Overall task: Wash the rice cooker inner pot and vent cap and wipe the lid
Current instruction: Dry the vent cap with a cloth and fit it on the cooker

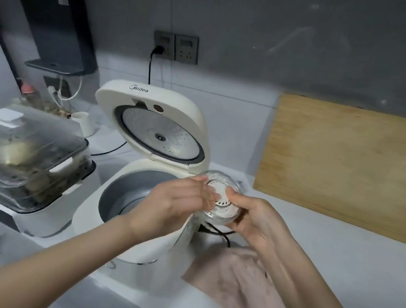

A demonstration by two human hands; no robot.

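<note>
Hands together on the vent cap (pixel 223 202), held up just above the right rim of the open rice cooker (pixel 151 247). Right hand (pixel 257 222) curls round the clear body, thumb on top; left hand (pixel 178 198) pinches at the white perforated centre. Lid (pixel 152 97) stands upright behind. Pink cloth (pixel 249 290) lies on the countertop (pixel 338 270) near its front edge, steamer (pixel 17 149) left, cutting board (pixel 355 166) against the back wall.
</note>
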